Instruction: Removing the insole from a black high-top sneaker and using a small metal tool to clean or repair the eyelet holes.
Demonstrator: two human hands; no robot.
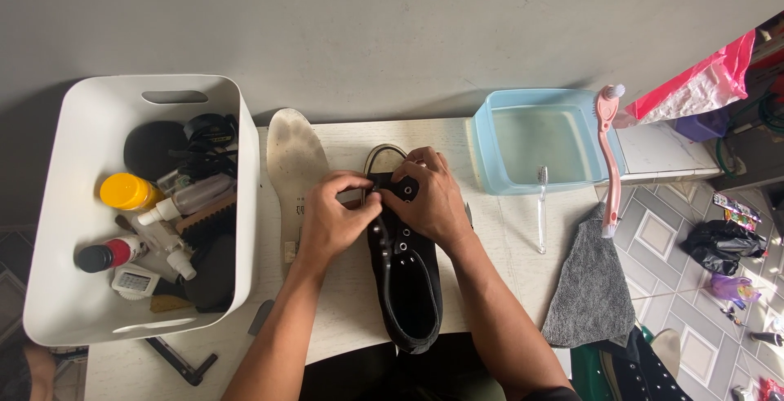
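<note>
Two bare hands are working at the toe end of a black canvas shoe (pixel 406 287) that is lying lengthwise on the pale tabletop (pixel 506 246), heel toward me and toe pointing at the wall. I am seeing the left hand (pixel 333 220) pinching with thumb and forefinger closed tight at the upper eyelets, apparently on the lace or the edge of the eyelet row, though the pinched bit is too small for me to name. The right hand (pixel 429 197) is curling over the tongue and front of the shoe, fingers bent and pressing on the black fabric rather than spread. Just beside the shoe on its left, a worn pale insole (pixel 292 160) is lying flat, touching the side of a white plastic bin (pixel 61 205). Inside that bin I am making out a yellow-capped jar (pixel 126 191), a small bottle with a red band and black cap (pixel 110 254), a clear spray bottle (pixel 186 201) and dark brushes. To the right, a light blue tub (pixel 490 144) is holding water, a pink long-handled brush (pixel 607 156) is leaning across its rim, a white toothbrush (pixel 541 213) is lying near it, and a grey cloth (pixel 590 287) is draping over the table edge.
</note>
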